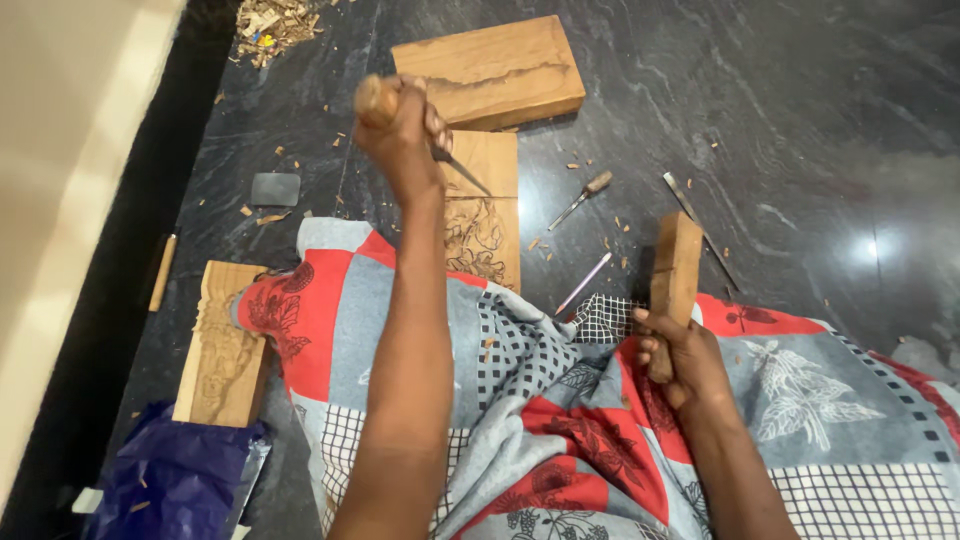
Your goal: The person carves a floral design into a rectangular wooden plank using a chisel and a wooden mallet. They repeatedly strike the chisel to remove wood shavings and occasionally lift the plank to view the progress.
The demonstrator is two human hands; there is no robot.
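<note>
My left hand [402, 135] grips a wooden-handled chisel [460, 172], its blade slanting down onto a carved wooden panel [485, 215] with a floral pattern cut into its near end. My right hand [678, 360] holds a rectangular wooden block [676, 268] upright like a mallet, to the right of the panel and apart from it. Both forearms reach over a patterned red, grey and white cloth [560, 420].
A larger plain board [490, 70] lies beyond the panel. Another carved wood piece [225, 345] sits at the left, a blue bag [175, 480] near it. Loose chisels [582, 198] [700, 225], a thin pencil-like tool [585, 282], a small grey stone [275, 188] and wood chips lie on the dark floor.
</note>
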